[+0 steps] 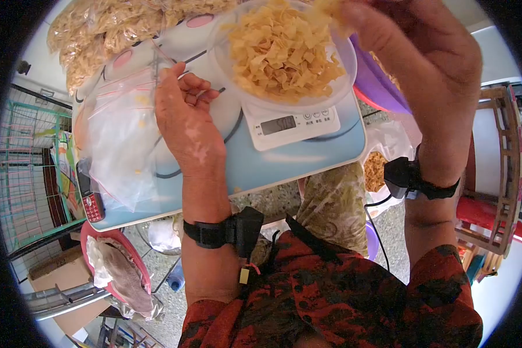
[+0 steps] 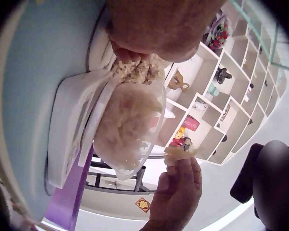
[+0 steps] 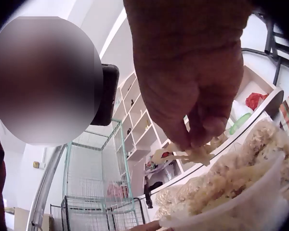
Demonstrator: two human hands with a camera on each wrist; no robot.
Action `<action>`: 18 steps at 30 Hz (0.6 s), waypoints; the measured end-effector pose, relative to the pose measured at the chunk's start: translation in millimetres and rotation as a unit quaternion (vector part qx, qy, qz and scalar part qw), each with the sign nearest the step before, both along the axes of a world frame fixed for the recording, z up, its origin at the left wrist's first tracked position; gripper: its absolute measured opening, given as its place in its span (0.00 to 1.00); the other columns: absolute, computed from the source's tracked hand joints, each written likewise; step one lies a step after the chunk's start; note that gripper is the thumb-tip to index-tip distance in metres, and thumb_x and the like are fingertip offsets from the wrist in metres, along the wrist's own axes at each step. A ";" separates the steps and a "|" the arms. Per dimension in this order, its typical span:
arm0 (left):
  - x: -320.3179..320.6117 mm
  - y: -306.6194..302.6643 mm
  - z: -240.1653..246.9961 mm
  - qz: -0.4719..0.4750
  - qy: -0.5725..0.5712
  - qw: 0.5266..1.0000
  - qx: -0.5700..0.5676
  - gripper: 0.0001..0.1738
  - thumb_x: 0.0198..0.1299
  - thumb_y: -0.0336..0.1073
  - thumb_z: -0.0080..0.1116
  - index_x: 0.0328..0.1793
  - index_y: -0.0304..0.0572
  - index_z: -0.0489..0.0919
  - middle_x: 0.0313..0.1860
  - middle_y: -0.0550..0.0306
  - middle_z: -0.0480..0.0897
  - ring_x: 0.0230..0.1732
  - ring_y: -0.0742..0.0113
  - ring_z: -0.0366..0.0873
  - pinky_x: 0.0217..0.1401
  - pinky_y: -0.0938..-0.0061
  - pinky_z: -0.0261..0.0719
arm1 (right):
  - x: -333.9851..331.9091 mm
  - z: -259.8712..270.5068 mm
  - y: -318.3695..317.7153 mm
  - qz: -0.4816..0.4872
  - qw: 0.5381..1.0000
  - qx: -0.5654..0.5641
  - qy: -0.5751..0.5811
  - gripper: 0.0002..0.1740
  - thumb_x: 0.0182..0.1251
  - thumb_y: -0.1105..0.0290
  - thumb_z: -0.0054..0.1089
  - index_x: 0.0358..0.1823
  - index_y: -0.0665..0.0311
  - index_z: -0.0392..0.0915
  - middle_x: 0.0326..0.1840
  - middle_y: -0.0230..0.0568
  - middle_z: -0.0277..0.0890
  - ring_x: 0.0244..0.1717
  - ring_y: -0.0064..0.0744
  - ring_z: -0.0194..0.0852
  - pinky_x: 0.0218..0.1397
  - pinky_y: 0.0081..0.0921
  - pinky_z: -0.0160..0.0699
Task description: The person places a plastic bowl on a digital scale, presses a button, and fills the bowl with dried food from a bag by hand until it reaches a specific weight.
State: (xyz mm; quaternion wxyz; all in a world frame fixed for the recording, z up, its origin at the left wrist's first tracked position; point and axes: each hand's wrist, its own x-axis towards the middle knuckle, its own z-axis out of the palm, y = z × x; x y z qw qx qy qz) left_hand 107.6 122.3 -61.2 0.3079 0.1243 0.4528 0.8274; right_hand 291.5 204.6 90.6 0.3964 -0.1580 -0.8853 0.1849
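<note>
My right hand is raised at the right rim of a clear plastic bowl, pinching a few thin, pale yellow dried flakes between thumb and fingers. Similar flakes fill the bowl. Under it sits a white digital kitchen scale, its small grey display lit with dark digits. To the bowl's left, my left hand hovers palm up with loosely bent fingers and holds nothing. Beside that hand lies a stack of clear zip bags with red seal lines.
Large bags of flakes line the table's back left. A red-keyed phone lies at the left edge of the blue table. A purple tub stands at the right; a pink basin is lower left.
</note>
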 end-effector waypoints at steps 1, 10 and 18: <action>0.7 0.7 2.0 0.005 -0.003 1.000 -0.004 0.23 0.73 0.49 0.51 0.57 0.34 0.74 0.34 0.60 0.78 0.37 0.70 0.76 0.43 0.72 0.76 | 1.4 -4.9 7.6 0.034 0.998 -0.026 0.047 0.05 0.69 0.75 0.63 0.41 0.69 0.78 0.34 0.36 0.80 0.30 0.16 0.76 0.31 0.13 0.76; 1.3 1.2 1.5 0.004 0.007 1.000 -0.003 0.23 0.73 0.48 0.51 0.57 0.33 0.73 0.33 0.59 0.77 0.37 0.70 0.76 0.41 0.73 0.76 | 9.6 -4.8 10.8 0.041 0.976 -0.150 0.154 0.05 0.73 0.74 0.59 0.45 0.67 0.77 0.29 0.32 0.78 0.20 0.10 0.68 0.21 0.08 0.65; 0.4 0.5 -1.1 0.000 0.013 1.000 0.009 0.24 0.73 0.49 0.52 0.57 0.33 0.73 0.34 0.59 0.77 0.37 0.70 0.76 0.42 0.73 0.76 | 8.6 -7.1 14.6 0.022 0.980 -0.095 0.171 0.06 0.75 0.72 0.57 0.47 0.66 0.77 0.30 0.32 0.79 0.20 0.11 0.68 0.19 0.09 0.63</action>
